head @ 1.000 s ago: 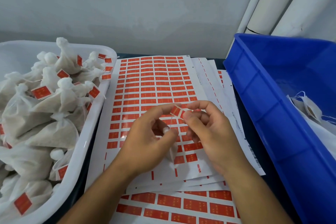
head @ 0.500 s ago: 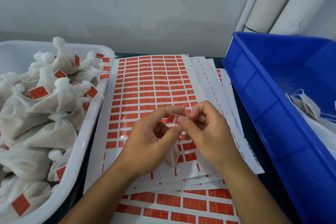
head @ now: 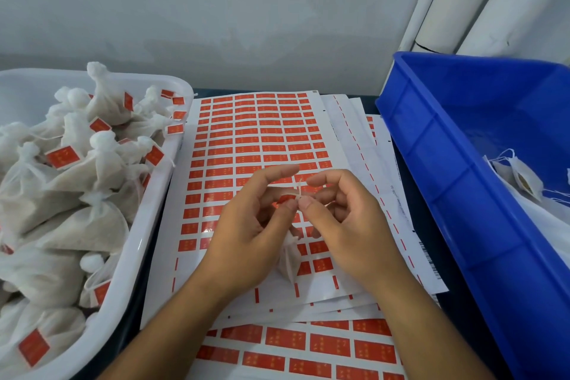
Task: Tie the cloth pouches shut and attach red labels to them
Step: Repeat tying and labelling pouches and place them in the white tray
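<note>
Currently, item in hand: one small cloth pouch [head: 289, 257], hanging between the two palms above the top label sheet [head: 256, 139], mostly hidden by the hands. Both hands are pinching at its white drawstring [head: 298, 190]; the left hand [head: 246, 231] is closing thumb and forefinger on the string, and the right hand [head: 342, 225] is pressing its thumb tip against the same spot, other fingers curled loosely. A sliver of red [head: 282, 199] is showing behind the left fingers, probably a label, though it is too hidden to say whether it is stuck on.

Handling, by judgement: the pouch is looking light, soft and limp, sagging under its own fill; the string is thin and likely to slip, so the hold belongs close to the knot at the neck, not on the body. A label is likely flimsy and sticky, best held by its edges.

Stock lying alongside:
- White tub [head: 148, 244], at the left, holding a heap of tied, labelled pouches [head: 77, 194].
- Blue crate [head: 462, 188], at the right, holding a few flat pouches [head: 524, 176] with loose strings.
- Further label sheets [head: 308, 345], fanning out beneath the top one.
</note>
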Tool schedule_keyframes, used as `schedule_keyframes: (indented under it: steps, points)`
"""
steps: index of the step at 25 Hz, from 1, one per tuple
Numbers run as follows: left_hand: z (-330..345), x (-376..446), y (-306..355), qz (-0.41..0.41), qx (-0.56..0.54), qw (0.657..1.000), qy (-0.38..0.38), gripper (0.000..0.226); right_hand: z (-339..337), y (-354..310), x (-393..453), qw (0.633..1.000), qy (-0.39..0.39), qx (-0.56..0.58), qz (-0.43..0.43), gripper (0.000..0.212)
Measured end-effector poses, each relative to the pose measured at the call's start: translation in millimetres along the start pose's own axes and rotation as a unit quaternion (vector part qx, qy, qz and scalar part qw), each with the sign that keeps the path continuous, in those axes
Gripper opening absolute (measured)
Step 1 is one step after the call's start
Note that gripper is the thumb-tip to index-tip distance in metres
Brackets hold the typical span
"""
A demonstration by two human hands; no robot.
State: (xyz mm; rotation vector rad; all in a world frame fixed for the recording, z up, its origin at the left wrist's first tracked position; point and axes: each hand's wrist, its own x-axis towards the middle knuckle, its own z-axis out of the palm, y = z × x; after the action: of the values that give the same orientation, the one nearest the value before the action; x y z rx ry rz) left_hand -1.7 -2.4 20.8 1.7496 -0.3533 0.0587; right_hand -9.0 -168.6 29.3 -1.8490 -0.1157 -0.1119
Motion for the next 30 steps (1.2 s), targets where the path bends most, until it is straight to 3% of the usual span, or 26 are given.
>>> schedule_keyframes:
  steps: [14, 20, 23, 27, 30]
  points:
    - [0, -1, 1, -0.02, 0.013, 1.0, -0.013, 0.037, 2, -5, -1, 1.0, 0.011, 0.0, -0.014, 0.006]
    - [3, -2, -4, -0.01, 0.063, 0.998, -0.015, 0.046, 5, -5, -3, 0.997, 0.064, 0.025, -0.019, 0.006]
    - [7, -3, -5, 0.007, 0.076, 0.997, 0.012, 0.046, 8, -7, -4, 0.993, 0.098, 0.063, -0.005, 0.01]
    - [15, -6, -1, 0.038, 0.079, 0.99, 0.109, 0.045, 12, -9, -6, 0.98, 0.12, 0.155, 0.033, 0.015]
    - [18, -6, 2, 0.085, 0.113, 0.978, 0.154, 0.029, 16, -10, -8, 0.978, 0.131, 0.157, 0.041, 0.014]
